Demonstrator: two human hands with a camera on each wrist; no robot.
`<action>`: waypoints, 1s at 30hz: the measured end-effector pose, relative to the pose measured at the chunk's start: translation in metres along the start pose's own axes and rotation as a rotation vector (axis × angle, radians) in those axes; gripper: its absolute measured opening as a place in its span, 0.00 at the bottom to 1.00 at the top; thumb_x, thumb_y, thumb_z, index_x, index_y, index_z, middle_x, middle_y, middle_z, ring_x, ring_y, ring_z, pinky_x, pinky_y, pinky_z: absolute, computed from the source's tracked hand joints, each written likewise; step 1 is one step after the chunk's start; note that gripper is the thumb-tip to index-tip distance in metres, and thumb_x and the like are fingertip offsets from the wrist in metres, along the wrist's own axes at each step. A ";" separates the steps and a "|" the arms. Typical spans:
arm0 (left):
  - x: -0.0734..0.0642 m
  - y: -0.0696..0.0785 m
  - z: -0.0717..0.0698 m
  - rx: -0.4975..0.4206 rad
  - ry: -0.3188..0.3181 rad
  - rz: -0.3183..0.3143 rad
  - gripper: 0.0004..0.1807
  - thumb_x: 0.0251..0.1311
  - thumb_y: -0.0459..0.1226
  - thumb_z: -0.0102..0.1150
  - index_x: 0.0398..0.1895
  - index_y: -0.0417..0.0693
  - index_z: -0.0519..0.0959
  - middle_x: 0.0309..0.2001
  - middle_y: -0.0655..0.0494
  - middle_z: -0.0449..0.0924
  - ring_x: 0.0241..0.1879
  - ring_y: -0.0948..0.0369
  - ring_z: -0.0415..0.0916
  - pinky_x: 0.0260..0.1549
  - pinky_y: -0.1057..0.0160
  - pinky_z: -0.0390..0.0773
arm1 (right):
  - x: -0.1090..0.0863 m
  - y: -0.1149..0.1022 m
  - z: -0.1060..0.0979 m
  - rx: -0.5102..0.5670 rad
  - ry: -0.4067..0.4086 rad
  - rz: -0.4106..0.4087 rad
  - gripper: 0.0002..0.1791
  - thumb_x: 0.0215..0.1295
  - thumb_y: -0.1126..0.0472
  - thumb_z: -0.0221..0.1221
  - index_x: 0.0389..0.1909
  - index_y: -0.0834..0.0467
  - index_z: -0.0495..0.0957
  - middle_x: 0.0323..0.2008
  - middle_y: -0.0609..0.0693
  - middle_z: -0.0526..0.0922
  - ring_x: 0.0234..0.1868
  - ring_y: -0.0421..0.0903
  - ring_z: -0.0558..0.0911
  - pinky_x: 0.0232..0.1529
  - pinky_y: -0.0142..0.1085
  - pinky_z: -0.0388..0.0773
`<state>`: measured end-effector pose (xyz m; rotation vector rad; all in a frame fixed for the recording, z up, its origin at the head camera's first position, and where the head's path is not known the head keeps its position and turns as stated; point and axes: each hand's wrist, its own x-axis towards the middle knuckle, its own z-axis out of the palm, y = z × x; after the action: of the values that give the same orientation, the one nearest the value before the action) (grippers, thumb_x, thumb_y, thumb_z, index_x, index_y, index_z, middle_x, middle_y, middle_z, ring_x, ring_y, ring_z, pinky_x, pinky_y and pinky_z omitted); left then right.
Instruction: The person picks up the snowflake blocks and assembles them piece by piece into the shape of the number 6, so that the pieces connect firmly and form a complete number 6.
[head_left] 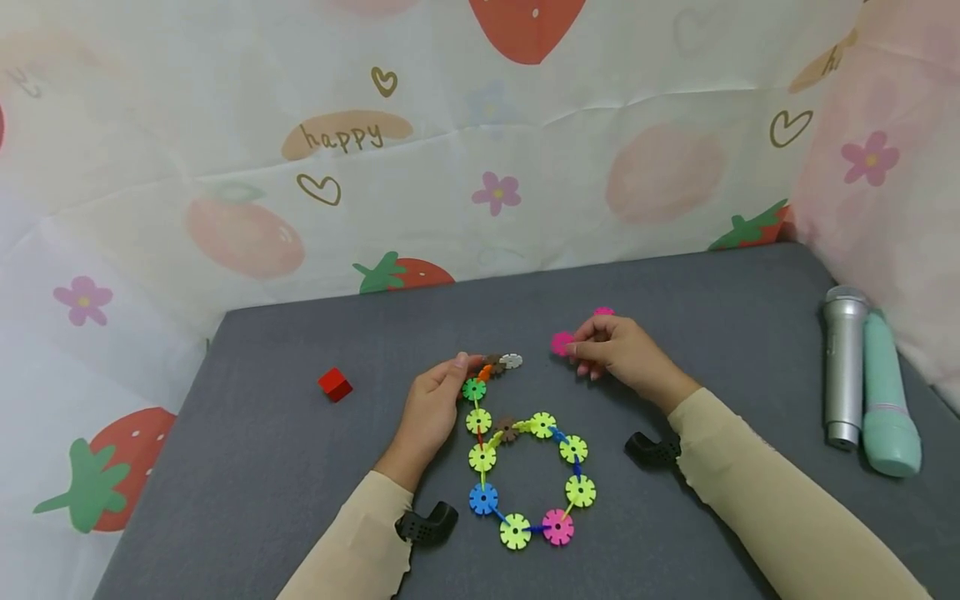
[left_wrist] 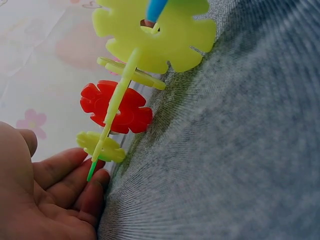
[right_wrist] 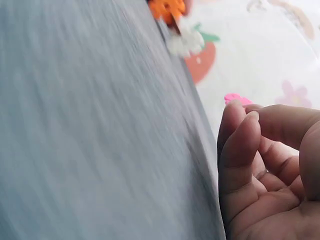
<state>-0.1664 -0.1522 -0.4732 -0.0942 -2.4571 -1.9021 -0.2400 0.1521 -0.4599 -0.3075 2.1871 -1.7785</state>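
Note:
A chain of snowflake building discs (head_left: 483, 457) lies on the grey table, several of them joined in a ring (head_left: 581, 492) with a tail running up to a white disc (head_left: 512, 361). My left hand (head_left: 429, 404) is beside that tail, fingers reaching behind the green disc (head_left: 474, 389) and touching near the orange one (head_left: 485, 372). In the left wrist view its fingers (left_wrist: 65, 172) look relaxed, with the thumb apart from them. Between thumb and fingertips, my right hand (head_left: 626, 354) pinches a pink disc (head_left: 562, 343), to the right of the white disc.
Another pink disc (head_left: 603, 311) shows just beyond the right hand. To the left sits a red block (head_left: 335, 384). A silver microphone (head_left: 845, 367) and a mint-green bottle-like object (head_left: 888, 396) lie at the right edge. Patterned cloth (head_left: 555, 225) hangs behind the table.

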 end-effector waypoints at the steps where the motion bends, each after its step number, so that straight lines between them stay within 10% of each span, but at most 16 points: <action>1: 0.000 0.000 0.000 0.003 0.001 0.000 0.28 0.87 0.52 0.48 0.66 0.42 0.85 0.66 0.49 0.83 0.73 0.51 0.72 0.75 0.44 0.64 | 0.001 -0.001 0.003 0.005 -0.018 0.013 0.11 0.77 0.63 0.69 0.47 0.69 0.81 0.38 0.62 0.87 0.33 0.49 0.86 0.34 0.37 0.85; 30: -0.001 0.001 -0.001 0.093 -0.036 0.022 0.29 0.85 0.56 0.52 0.68 0.44 0.85 0.67 0.49 0.82 0.72 0.51 0.73 0.72 0.44 0.69 | 0.016 -0.015 0.036 0.077 -0.120 0.198 0.13 0.85 0.63 0.58 0.46 0.67 0.87 0.39 0.58 0.90 0.25 0.42 0.78 0.26 0.32 0.73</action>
<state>-0.1654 -0.1529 -0.4724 -0.1542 -2.5520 -1.7899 -0.2421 0.1108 -0.4533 -0.1678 1.9866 -1.6861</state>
